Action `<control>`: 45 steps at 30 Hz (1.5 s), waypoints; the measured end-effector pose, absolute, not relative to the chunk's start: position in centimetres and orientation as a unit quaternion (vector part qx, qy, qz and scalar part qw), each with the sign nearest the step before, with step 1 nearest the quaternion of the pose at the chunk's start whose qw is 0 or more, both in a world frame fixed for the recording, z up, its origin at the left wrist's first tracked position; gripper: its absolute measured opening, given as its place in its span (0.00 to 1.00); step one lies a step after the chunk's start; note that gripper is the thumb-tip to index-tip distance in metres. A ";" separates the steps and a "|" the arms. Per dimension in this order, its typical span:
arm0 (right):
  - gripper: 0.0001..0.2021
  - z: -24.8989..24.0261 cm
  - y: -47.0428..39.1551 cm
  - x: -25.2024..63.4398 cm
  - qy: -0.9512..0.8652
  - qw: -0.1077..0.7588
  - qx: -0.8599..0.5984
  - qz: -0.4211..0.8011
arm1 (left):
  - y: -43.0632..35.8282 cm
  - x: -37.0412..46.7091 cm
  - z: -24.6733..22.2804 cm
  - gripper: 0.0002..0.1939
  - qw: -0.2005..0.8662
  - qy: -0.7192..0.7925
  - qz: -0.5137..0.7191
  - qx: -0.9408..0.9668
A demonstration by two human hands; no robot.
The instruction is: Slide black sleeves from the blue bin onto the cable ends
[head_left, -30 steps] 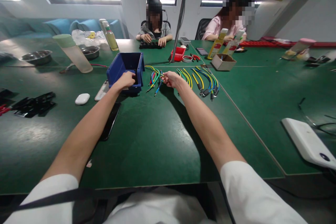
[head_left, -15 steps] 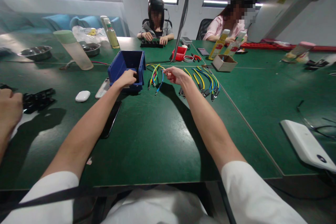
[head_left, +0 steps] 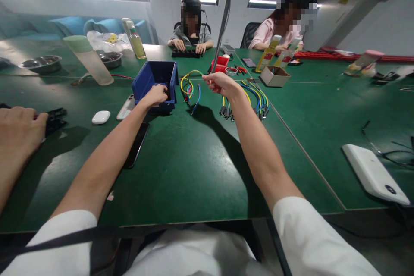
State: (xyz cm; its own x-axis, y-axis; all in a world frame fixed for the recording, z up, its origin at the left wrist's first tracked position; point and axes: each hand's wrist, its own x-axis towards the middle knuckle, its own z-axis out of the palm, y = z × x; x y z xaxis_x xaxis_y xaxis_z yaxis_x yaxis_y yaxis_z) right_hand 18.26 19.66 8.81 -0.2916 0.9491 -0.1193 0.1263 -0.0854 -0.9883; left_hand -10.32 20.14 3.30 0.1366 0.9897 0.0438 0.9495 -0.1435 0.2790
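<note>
My right hand pinches the end of a yellow-green wire, which arcs left toward a small group of wires. A blue wire lies just below that group on the green table. My left hand reaches over the front of the blue bin; its fingertips are inside, and whether they hold anything is hidden. To the right of my right hand lie several yellow, green and blue wires with dark sleeves at their ends.
Another person's hand is at the left edge by black parts. A black phone, white case, small box, red tray and power bank lie around. Two people sit opposite.
My right hand has risen slightly, and the yellow-green wire has lifted into an arc. The other person's hand at the left has moved right. My left hand stays in the bin.
</note>
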 end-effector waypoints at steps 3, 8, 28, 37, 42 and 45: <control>0.13 9.1 19.2 18.0 -0.586 0.366 -0.439 0.575 | 20.3 -10.3 3.3 0.20 0.087 0.653 0.106 0.745; 0.14 8.0 18.9 17.0 -0.611 0.370 -0.402 0.573 | 20.4 -10.3 3.3 0.19 0.089 0.658 0.102 0.741; 0.08 0.1 21.0 10.8 -0.684 0.402 -0.553 0.255 | 20.0 -10.1 3.9 0.23 0.109 0.652 0.113 0.742; 0.10 -1.8 21.4 10.6 -0.661 0.415 -0.571 0.255 | 20.4 -9.9 3.5 0.21 0.114 0.661 0.119 0.732; 0.09 -1.9 21.3 10.5 -0.668 0.411 -0.577 0.228 | 20.6 -10.2 3.4 0.22 0.114 0.655 0.124 0.737; 0.09 -1.9 20.9 10.4 -0.679 0.409 -0.574 0.206 | 20.6 -10.3 3.3 0.22 0.106 0.653 0.125 0.740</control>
State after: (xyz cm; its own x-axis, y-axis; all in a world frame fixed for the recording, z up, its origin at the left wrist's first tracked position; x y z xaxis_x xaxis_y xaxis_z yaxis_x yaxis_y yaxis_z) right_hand 10.38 20.87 -1.95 -0.0058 0.9478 0.3188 0.6111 0.2557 -0.7491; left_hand -10.33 20.62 3.34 0.1174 0.9920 0.0454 0.9390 -0.1258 0.3202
